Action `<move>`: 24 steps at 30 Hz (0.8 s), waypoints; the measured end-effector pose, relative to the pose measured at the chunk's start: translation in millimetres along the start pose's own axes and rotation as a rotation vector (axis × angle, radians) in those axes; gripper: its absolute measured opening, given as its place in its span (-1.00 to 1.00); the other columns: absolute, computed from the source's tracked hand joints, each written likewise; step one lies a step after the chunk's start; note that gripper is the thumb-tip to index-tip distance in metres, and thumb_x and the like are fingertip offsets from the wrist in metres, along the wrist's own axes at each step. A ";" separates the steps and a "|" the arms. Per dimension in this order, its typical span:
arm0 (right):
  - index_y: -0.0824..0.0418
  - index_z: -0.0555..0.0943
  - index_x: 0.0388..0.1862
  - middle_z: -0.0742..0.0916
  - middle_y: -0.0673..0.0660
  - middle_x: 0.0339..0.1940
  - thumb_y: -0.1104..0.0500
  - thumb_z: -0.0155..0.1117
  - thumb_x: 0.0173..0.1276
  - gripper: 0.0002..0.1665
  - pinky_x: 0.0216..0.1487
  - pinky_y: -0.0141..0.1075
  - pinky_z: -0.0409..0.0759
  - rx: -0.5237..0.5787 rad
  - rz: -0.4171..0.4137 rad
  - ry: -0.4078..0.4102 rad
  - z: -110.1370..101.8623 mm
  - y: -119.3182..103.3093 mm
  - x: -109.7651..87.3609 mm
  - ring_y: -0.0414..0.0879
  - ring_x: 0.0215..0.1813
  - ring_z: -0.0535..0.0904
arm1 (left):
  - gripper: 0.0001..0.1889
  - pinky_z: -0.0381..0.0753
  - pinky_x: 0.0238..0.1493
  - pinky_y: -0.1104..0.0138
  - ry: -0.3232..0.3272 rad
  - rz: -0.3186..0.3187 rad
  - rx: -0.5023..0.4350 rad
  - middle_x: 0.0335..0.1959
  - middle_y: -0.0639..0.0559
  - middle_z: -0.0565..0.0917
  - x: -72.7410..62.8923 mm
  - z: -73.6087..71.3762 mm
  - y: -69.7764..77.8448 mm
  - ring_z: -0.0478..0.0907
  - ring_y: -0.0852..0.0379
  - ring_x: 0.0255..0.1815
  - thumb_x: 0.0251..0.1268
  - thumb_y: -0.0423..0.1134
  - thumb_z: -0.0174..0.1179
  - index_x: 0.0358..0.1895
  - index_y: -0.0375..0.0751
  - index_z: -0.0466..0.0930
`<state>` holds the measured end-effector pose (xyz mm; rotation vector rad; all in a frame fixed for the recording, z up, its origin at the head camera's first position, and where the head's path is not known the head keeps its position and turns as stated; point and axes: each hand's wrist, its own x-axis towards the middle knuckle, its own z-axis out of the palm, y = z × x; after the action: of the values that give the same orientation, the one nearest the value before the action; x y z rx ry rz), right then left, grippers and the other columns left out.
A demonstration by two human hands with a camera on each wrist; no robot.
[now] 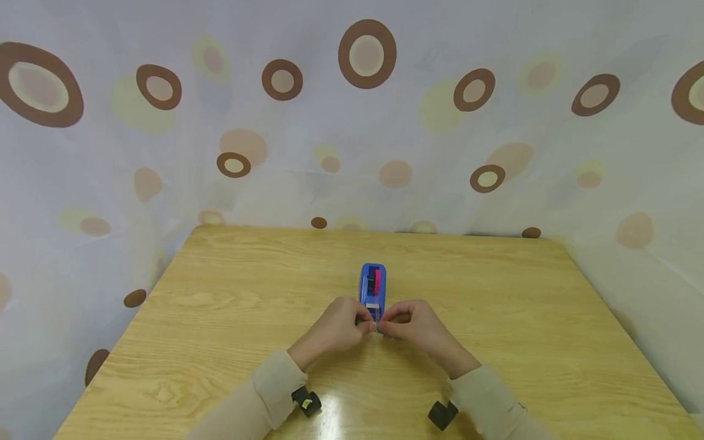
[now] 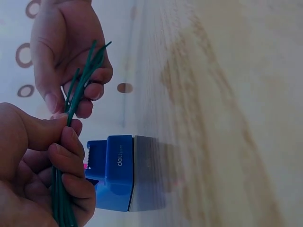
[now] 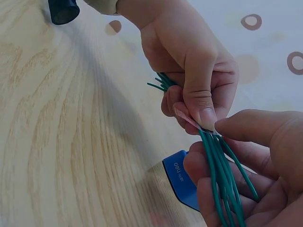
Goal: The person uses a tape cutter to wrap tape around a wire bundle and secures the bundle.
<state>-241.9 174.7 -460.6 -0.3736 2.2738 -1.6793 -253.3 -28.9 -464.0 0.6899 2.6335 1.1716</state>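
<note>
A bundle of thin green wires [image 3: 220,165] is held between both hands, low over the table. My left hand [image 1: 338,327] pinches it around the middle, thumb on top and fingers curled beneath. A strip of clear tape [image 3: 187,117] lies across the bundle under that thumb, one end sticking out. From the other side my right hand [image 1: 415,330] holds the bundle, its thumb tip at the tape and its fingers under the wires. Just beyond the hands stands a blue tape dispenser [image 1: 373,286] with a pink core; in the left wrist view the dispenser [image 2: 118,172] shows its serrated cutter.
The wooden table [image 1: 247,269] has a light grain and reaches back to a wall covering [image 1: 308,134] with brown and beige circles. Black devices [image 1: 305,401] sit at both cuffs.
</note>
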 end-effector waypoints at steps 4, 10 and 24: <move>0.39 0.67 -0.20 0.76 0.21 -0.38 0.25 0.40 0.31 -0.80 -0.26 -0.20 0.64 -0.009 0.003 -0.027 0.8 1.6 0.5 0.09 -0.30 0.68 | -0.82 0.48 -0.47 0.40 0.001 -0.005 0.005 -0.55 0.23 0.59 0.3 0.5 -0.7 0.47 0.26 -0.49 0.32 -0.27 0.29 -0.48 -0.11 0.73; 0.39 0.63 -0.19 0.76 0.24 -0.40 0.25 0.41 0.29 -0.77 -0.26 -0.23 0.64 -0.002 -0.006 -0.036 3.2 4.8 1.1 0.09 -0.32 0.69 | -0.82 0.46 -0.49 0.41 0.012 0.011 0.017 -0.54 0.21 0.58 0.2 0.6 0.1 0.46 0.26 -0.48 0.32 -0.28 0.30 -0.49 -0.13 0.73; 0.36 0.63 -0.28 0.76 0.16 -0.34 0.32 0.45 0.23 -0.83 -0.25 -0.35 0.63 -0.007 -0.078 0.055 14.3 13.4 -0.4 -0.08 -0.26 0.69 | -0.83 0.46 -0.46 0.40 0.037 0.007 0.019 -0.49 0.19 0.57 -2.0 0.9 -1.1 0.45 0.26 -0.45 0.29 -0.30 0.31 -0.50 -0.13 0.71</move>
<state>-236.6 166.1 -477.3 -0.4277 2.3332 -1.7404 -251.7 -29.9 -465.5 0.6874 2.6779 1.1732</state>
